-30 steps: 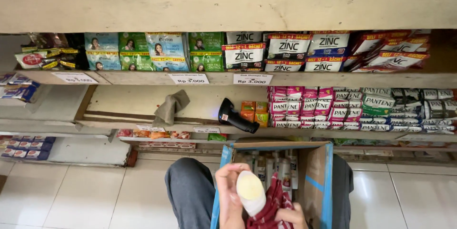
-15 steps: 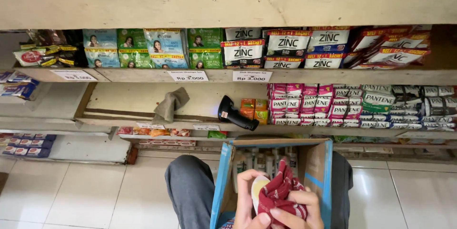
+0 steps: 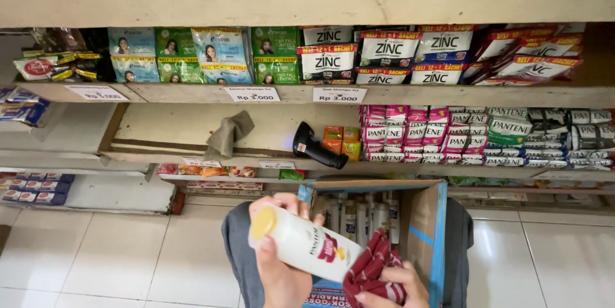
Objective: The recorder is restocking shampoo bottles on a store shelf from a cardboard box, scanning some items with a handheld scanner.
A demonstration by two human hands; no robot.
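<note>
Low in the head view, left of centre, the left hand [image 3: 282, 269] is wrapped around a white plastic shampoo bottle with a yellow cap [image 3: 301, 244], fingers closed on its upper half. The bottle is out of the carton, held in the air over the person's lap, just left of the open brown-and-blue cardboard carton [image 3: 426, 225].

Orientation: long axis runs diagonally, cap end up-left, base down-right. Cap faces the camera and slightly left; printed label side is uppermost.

To the right, the right hand [image 3: 391, 282] is clenched on a red-and-white striped cloth [image 3: 375, 269], which is pressed against the base end of the bottle.

Progress, as judged: this one bottle is lifted out and appears to be mid-wipe at its lower end; the cap end and upper body are under the left hand's fingers, so I cannot tell whether they have been wiped. Several more white bottles [image 3: 349, 215] stand upright inside the carton, untouched.

Above, on the wooden shelf [image 3: 192, 125], a bare stretch sits between a crumpled grey-brown rag [image 3: 227, 135] and a black handheld scanner [image 3: 317, 148]. Rows of pink and white sachet strips [image 3: 410, 132] fill the shelf farther right.
</note>
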